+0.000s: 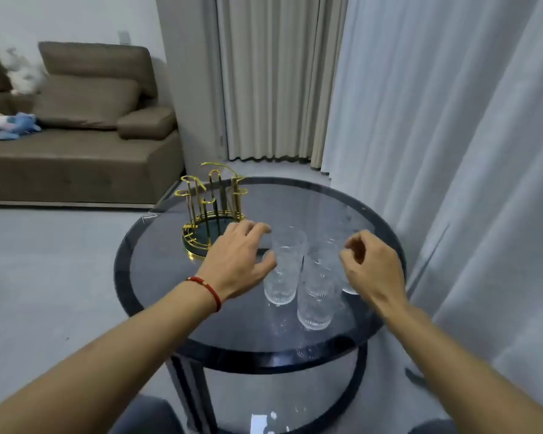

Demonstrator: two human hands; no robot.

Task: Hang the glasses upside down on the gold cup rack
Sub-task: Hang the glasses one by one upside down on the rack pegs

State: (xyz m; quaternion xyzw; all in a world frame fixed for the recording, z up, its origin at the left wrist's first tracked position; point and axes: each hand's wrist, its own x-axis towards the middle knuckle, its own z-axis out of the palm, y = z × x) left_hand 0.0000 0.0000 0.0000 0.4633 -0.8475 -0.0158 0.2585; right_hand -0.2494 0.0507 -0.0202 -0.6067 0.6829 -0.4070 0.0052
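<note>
Several clear textured glasses stand upright in a cluster on the round dark glass table (201, 327): a left glass (282, 270), a front glass (316, 292), and others behind my right hand. The gold cup rack (212, 208) stands empty at the table's far left, its prongs pointing up. My left hand (237, 261), with a red bracelet on the wrist, has its fingers spread around the left glass, thumb at its near side, not clearly gripping. My right hand (372, 267) hovers at the cluster's right side with fingers curled and nothing in them.
A brown sofa (85, 136) with soft toys sits at the back left. Pale curtains (436, 120) hang close behind and to the right of the table. Grey floor lies to the left. The table's back right part is bare.
</note>
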